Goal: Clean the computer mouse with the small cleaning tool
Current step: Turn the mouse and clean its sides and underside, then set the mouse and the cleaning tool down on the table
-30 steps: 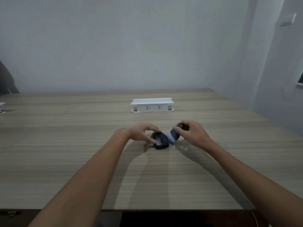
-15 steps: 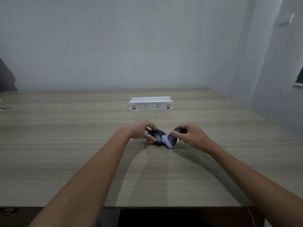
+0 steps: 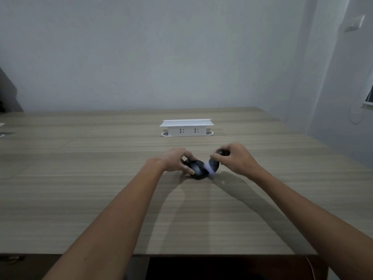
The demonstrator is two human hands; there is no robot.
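Note:
A dark computer mouse (image 3: 198,170) lies on the wooden table (image 3: 101,188), a little past its middle. My left hand (image 3: 175,162) grips the mouse from its left side, thumb and fingers around its body. My right hand (image 3: 235,158) holds a small dark cleaning tool (image 3: 213,166) with a pale, whitish tip. That tip touches the right side of the mouse. Part of the tool is hidden under my right fingers.
A white socket box (image 3: 187,128) stands on the table behind the hands. Pale flat items (image 3: 4,130) lie at the far left edge. A grey wall runs behind the table, and the table's right edge slants away.
The tool's pale tip has moved along the right side of the mouse. My left hand has kept its hold, and the mouse has turned slightly on the table.

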